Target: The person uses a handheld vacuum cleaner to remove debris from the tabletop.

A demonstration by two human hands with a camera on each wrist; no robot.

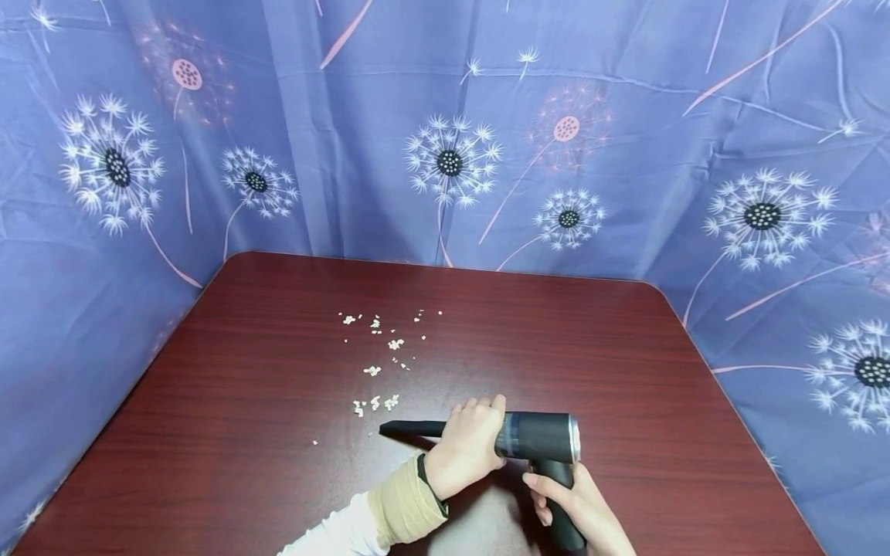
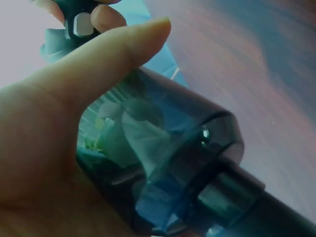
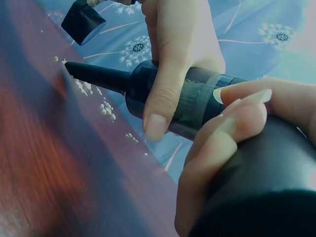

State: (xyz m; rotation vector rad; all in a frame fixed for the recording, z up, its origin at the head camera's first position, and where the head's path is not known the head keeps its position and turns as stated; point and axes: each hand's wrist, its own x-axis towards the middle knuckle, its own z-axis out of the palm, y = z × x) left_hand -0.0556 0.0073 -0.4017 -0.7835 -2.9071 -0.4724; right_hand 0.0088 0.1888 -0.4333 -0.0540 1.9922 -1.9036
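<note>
1. head view: from where i stand, what looks like a black handheld vacuum (image 1: 545, 437) is held towards five o'clock over the surface (image 1: 591, 340), its slim nozzle (image 1: 413, 427) aimed at nine.
2. head view: pale crumbs (image 1: 395, 344) are scattered at about twelve o'clock of the nozzle tip, the closest clumps just beside it. the vacuum seems laid sideways and low so that the tip sits near that patch.
3. head view: the left grip (image 1: 467, 446) is wrapped over the front of the vacuum, i'd guess to steady and steer it. the right grip (image 1: 584, 502), at four to five o'clock, is clamped round the handle (image 1: 555, 472), likely bearing the weight.
4. left wrist view: the left grip's thumb lies across a clear chamber (image 2: 148, 133), spread only as wide as that rounded body. at eleven o'clock the right grip's fingers sit beside a pale button (image 2: 83, 24), a handy spot for pressing, i'd say; whether one presses it, i can't tell.
5. right wrist view: the nozzle points to ten, with crumbs close about its tip; whether it touches the surface, i can't tell. the left thumb bears down near twelve, and the right grip's curled fingers fill four o'clock.
</note>
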